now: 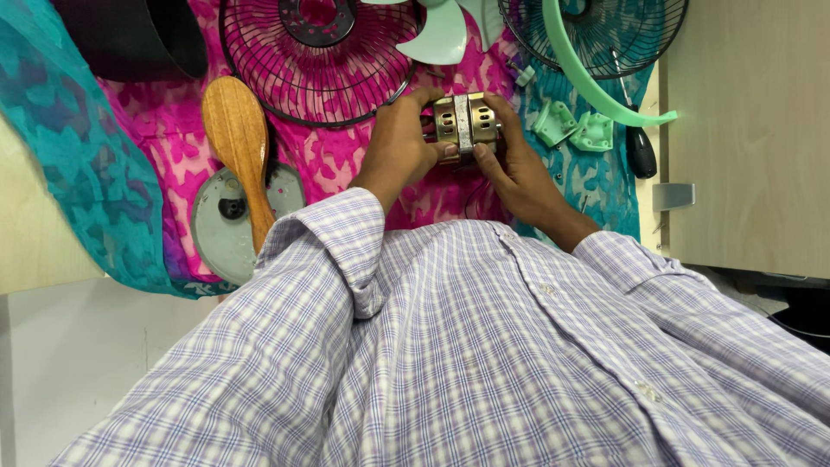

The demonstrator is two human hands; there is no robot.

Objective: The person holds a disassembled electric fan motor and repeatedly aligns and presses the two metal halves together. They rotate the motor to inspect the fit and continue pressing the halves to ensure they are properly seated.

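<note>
Both hands grip the brass-coloured fan motor (464, 128), left hand (399, 147) and right hand (519, 169) pressed against its two ends, steadying it just above the pink cloth (337, 156). Fan guard (316, 60) crowds the far side, wooden brush (238, 138) lies left; open room remains only near the body

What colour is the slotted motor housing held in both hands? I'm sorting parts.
Brass-gold with a silver middle band: the motor housing, seen in the head view.
</note>
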